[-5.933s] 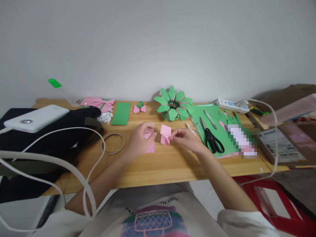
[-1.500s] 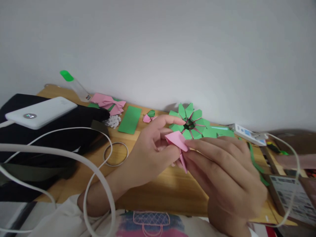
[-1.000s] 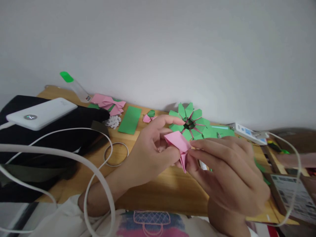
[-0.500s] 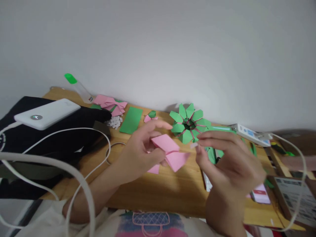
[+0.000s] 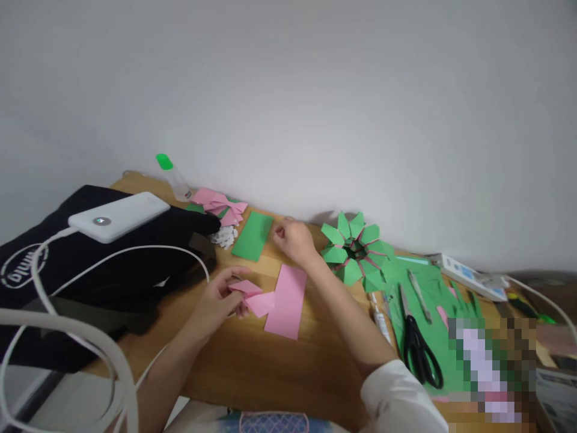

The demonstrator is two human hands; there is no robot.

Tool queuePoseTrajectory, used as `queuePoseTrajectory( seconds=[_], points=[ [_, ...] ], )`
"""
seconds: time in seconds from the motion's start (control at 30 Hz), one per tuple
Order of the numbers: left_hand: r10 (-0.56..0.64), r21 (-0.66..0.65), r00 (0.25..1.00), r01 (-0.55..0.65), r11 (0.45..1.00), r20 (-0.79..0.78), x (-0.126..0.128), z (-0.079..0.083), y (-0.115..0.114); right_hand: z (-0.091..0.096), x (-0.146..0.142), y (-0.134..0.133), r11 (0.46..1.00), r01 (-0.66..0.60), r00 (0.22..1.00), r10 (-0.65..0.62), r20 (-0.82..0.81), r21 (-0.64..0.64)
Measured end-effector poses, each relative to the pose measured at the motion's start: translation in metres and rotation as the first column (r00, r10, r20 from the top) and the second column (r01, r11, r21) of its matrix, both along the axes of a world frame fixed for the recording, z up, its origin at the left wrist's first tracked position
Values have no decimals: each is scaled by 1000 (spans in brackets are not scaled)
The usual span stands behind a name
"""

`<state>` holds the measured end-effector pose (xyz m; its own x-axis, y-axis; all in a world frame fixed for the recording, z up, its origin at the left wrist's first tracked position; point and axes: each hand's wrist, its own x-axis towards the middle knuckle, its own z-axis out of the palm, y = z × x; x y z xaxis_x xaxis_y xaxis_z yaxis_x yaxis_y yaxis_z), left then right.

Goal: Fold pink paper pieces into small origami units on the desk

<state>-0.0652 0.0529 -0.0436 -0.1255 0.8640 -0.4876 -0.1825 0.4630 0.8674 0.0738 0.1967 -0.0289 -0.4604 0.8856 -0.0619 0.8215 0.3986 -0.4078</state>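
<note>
My left hand [image 5: 220, 294] pinches a folded pink paper piece [image 5: 260, 302] between thumb and fingers, above the wooden table. The folded piece overlaps the edge of a flat pink paper rectangle [image 5: 290, 304] lying on the table. Farther back, my right hand [image 5: 294, 242] is closed with its fingers curled, just right of a green paper rectangle [image 5: 253, 236]. Whatever its fingertips hold, if anything, is hidden. To its right stands a ring of folded green and pink paper [image 5: 349, 273].
Black scissors [image 5: 419, 352], a white tube [image 5: 381, 319] and green sheets lie at right, near a power strip [image 5: 471, 276]. At left are a power bank [image 5: 119, 216] on black cloth, folded pink papers [image 5: 225, 207], white scraps [image 5: 224, 237] and a green-capped bottle [image 5: 175, 179]. White cables loop across the left.
My right hand has moved left and back, away from the folded pink piece; the small white strip it pinched no longer shows. My left hand still holds the folded piece. The view has shifted.
</note>
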Motion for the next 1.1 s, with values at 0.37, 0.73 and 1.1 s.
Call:
queuePoseTrajectory(
  seconds=[0.37, 0.73, 1.1],
  points=[
    [-34, 93, 994, 24, 995, 104, -3, -6, -3, -10, -89, 37, 920, -348, 937, 345, -47, -181],
    [142, 204, 974, -178, 963, 178, 11, 10, 5, 29, -41, 5, 953, -252, 878, 152, -454, -167],
    [-14, 677, 991, -79, 732, 131, 66, 70, 9, 57, 106, -112, 979, -197, 400, 28, -916, -56]
  ],
)
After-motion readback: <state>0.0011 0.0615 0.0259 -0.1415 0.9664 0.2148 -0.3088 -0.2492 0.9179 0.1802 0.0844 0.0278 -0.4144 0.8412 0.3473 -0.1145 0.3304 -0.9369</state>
